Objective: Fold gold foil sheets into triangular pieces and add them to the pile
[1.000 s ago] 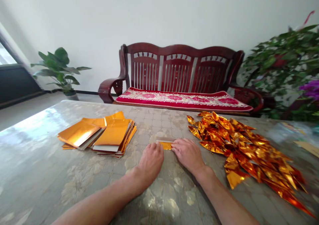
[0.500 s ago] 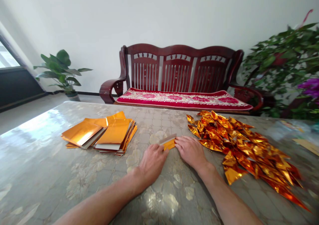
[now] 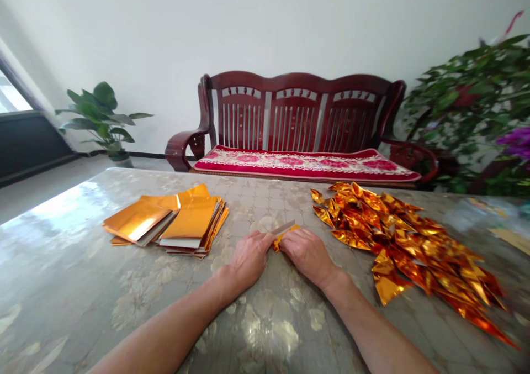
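Between my hands, on the table, is a small sheet of gold foil paper (image 3: 289,228), partly folded, with a pale strip of its backing showing along the far edge. My left hand (image 3: 249,257) is closed on its left end, thumb and fingertips pressed together. My right hand (image 3: 307,254) pinches the right side, its curled fingers hiding part of the sheet. Left of my hands lies a stack of flat gold foil sheets (image 3: 188,219) with pale undersides. Right of them spreads a heap of folded gold foil pieces (image 3: 397,236), pointed and shiny.
A patterned, glossy cover lies over the table (image 3: 144,319). Clear plastic wrapping (image 3: 476,214) rests at the right edge. Beyond stand a dark red wooden bench (image 3: 293,114) with a red floral cushion (image 3: 306,164), a potted plant (image 3: 103,114) and leafy greenery (image 3: 472,98).
My right hand has curled in and moved slightly left and nearer, folding the foil sheet's near right part. My left hand has shifted slightly left. The stack and heap stay put.
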The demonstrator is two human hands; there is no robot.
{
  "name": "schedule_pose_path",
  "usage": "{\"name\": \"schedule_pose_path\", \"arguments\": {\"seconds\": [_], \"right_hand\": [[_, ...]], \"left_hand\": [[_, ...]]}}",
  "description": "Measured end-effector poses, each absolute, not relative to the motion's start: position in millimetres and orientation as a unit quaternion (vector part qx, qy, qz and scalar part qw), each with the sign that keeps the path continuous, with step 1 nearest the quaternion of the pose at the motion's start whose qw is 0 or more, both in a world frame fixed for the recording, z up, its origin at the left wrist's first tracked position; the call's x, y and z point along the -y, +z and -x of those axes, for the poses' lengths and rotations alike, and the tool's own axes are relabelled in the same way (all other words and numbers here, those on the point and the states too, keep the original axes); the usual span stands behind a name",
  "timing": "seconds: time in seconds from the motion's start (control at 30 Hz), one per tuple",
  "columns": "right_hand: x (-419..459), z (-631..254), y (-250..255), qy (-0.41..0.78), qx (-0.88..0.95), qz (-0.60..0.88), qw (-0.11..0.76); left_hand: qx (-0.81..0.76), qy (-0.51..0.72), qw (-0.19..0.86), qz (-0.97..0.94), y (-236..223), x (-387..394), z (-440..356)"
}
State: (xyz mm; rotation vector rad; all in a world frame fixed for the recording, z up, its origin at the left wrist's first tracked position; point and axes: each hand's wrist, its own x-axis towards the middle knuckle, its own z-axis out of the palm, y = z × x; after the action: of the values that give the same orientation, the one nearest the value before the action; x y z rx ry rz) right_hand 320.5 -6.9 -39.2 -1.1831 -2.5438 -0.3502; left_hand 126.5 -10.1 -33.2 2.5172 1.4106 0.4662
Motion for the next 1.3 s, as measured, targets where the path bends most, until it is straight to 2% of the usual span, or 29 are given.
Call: {"name": "schedule_pose_path", "arguments": {"seconds": [0.33, 0.6, 0.9, 1.13, 1.3], "right_hand": [[7.1, -314.1, -44.4, -0.18, 0.872, 0.414, 0.188], [10.6, -315.9, -36.5, -0.135, 0.893, 0.391, 0.175], [6.2, -308.3, -46.0, -0.157, 0.883, 0.407, 0.171], [3.8, -309.6, -47.0, -0.154, 0.865, 0.438, 0.19], [5.1, -312.7, -44.6, -0.103, 0.867, 0.443, 0.206]], "left_hand": [[-0.439, 0.16, 0.106, -0.878, -33.6, 0.6, -119.3], [-0.438, 0.172, 0.109, -0.875, -37.2, -4.3, -119.8], [-0.437, 0.186, 0.122, -0.871, -39.7, -7.5, -118.5], [-0.405, 0.195, 0.103, -0.888, -42.2, -11.0, -118.0], [-0.416, 0.204, 0.067, -0.884, -48.0, -12.6, -123.5]]}}
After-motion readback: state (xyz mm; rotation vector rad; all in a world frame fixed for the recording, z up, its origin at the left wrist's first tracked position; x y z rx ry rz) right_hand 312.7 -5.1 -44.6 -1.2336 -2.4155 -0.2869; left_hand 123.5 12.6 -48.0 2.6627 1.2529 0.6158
